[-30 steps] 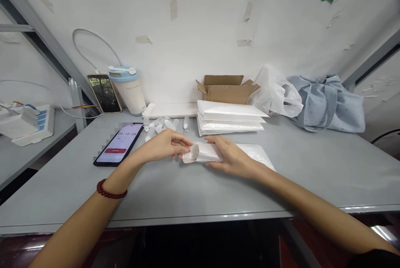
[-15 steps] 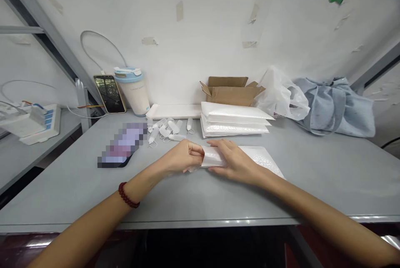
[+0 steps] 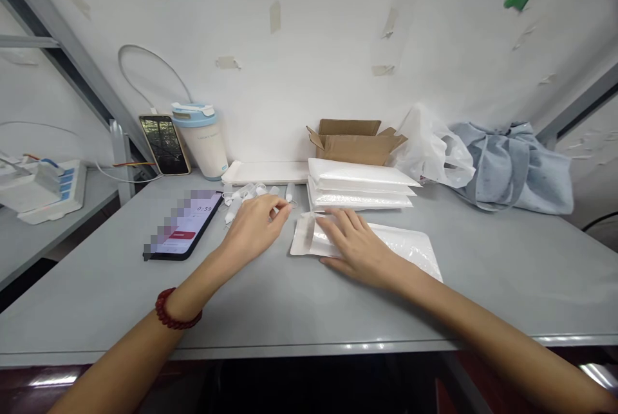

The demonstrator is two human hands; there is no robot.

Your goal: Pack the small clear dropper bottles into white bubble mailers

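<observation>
A white bubble mailer [image 3: 410, 248] lies flat on the grey table [image 3: 299, 311], its open flap end [image 3: 302, 241] pointing left. My right hand [image 3: 355, 245] rests on it with fingers stretched flat, so it is open. My left hand [image 3: 253, 226] is just left of the mailer, at a small heap of white tubes [image 3: 244, 196]. Its fingers are curled and pinched together around one small white tube [image 3: 276, 209] at the heap's near edge. A red bead bracelet [image 3: 174, 314] is on that wrist.
A stack of white mailers [image 3: 360, 185] and a brown cardboard box [image 3: 355, 138] stand behind. A white tray [image 3: 265, 172], a blue-lidded cup [image 3: 200, 140] and a propped phone [image 3: 163, 143] are at the back left. A second phone [image 3: 186, 224] lies flat. Plastic bag [image 3: 432, 147] and blue cloth [image 3: 512, 166] at right.
The mailer, held up between both hands, has been laid flat. My left hand has let go of its end and moved left to the tubes; my right hand has flattened on top.
</observation>
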